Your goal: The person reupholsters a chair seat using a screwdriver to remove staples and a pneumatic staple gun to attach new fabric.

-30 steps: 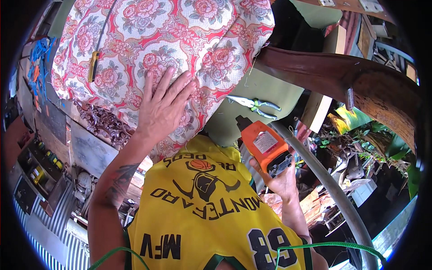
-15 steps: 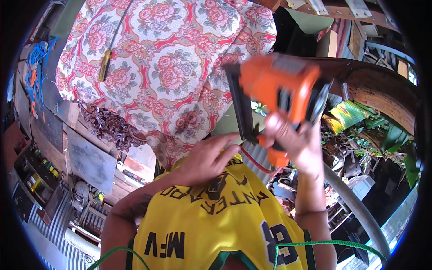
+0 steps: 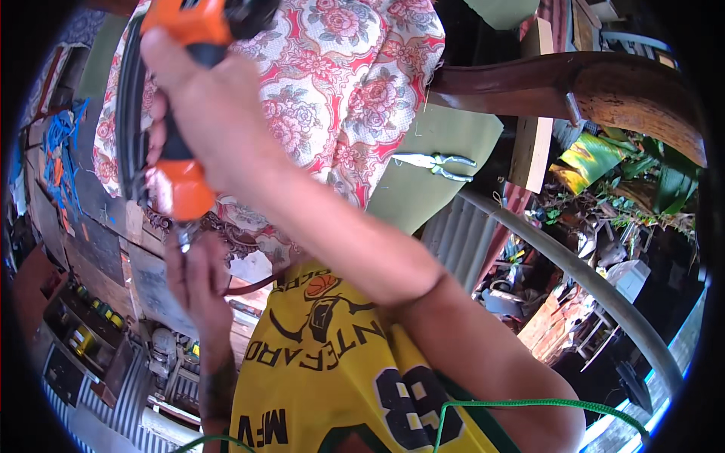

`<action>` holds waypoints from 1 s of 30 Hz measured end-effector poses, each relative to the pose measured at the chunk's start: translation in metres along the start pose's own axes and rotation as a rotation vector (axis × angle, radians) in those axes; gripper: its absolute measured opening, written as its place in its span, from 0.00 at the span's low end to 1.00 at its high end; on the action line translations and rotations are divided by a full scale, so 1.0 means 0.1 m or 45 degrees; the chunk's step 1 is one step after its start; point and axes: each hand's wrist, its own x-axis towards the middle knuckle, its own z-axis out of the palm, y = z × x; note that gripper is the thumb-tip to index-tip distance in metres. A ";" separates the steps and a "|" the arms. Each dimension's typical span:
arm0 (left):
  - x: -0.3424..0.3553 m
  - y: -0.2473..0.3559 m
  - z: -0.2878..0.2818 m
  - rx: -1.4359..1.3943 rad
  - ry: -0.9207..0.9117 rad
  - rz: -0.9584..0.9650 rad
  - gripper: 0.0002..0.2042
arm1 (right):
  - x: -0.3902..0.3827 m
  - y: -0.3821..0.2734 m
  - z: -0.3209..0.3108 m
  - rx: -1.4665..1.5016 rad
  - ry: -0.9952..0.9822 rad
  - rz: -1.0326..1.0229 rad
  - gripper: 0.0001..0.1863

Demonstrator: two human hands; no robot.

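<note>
My right hand (image 3: 219, 109) is wrapped round the handle of an orange and black air-powered nail gun (image 3: 189, 23), its top cut off by the upper edge. My right forearm crosses over to the left. Just below the handle's orange base, my left hand (image 3: 200, 275) closes round the dark red air hose (image 3: 253, 285) by its metal fitting (image 3: 183, 237); some of its fingers are hidden. Beneath the gun spreads floral red and white fabric (image 3: 302, 113), draped over furniture with dark carved wood (image 3: 226, 232). Pliers (image 3: 438, 162) lie on a green surface (image 3: 423, 200) to the right.
A curved wooden piece (image 3: 559, 83) juts out at the upper right, and a grey pipe (image 3: 589, 279) slants below it. Blue strips (image 3: 64, 151) hang at the far left. A wooden box of spools (image 3: 83, 332) stands lower left. A green cord (image 3: 529, 404) crosses the bottom.
My right hand has swung the nail gun from the right over to the left. My left hand has gone from my shirt to the hose. The pliers now show; the screwdriver on the fabric no longer does.
</note>
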 end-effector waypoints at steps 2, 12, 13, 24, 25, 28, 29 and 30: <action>0.03 0.09 -0.20 0.004 0.064 0.031 0.20 | 0.04 0.31 0.03 0.207 0.011 -0.011 0.18; 0.74 0.17 -0.30 0.719 0.071 0.337 0.15 | 0.44 0.72 -0.20 0.395 0.204 0.065 0.17; 0.84 0.17 -0.33 0.788 0.026 0.421 0.15 | 0.45 0.67 -0.19 0.430 0.213 0.065 0.16; 1.79 0.45 -0.56 1.228 -0.075 0.528 0.13 | 1.35 0.55 0.06 0.524 0.160 0.004 0.14; 1.82 0.43 -0.64 1.230 -0.080 0.526 0.13 | 1.42 0.55 0.01 0.527 0.165 0.003 0.14; 1.86 0.49 -0.80 1.152 -0.062 0.682 0.12 | 1.53 0.55 -0.18 0.698 0.219 0.004 0.13; 1.92 0.57 -0.92 1.206 0.053 0.660 0.12 | 1.47 0.55 -0.20 0.705 0.218 0.007 0.13; 2.03 0.64 -1.06 1.259 0.168 0.641 0.11 | 1.39 0.53 -0.23 0.604 0.248 0.034 0.13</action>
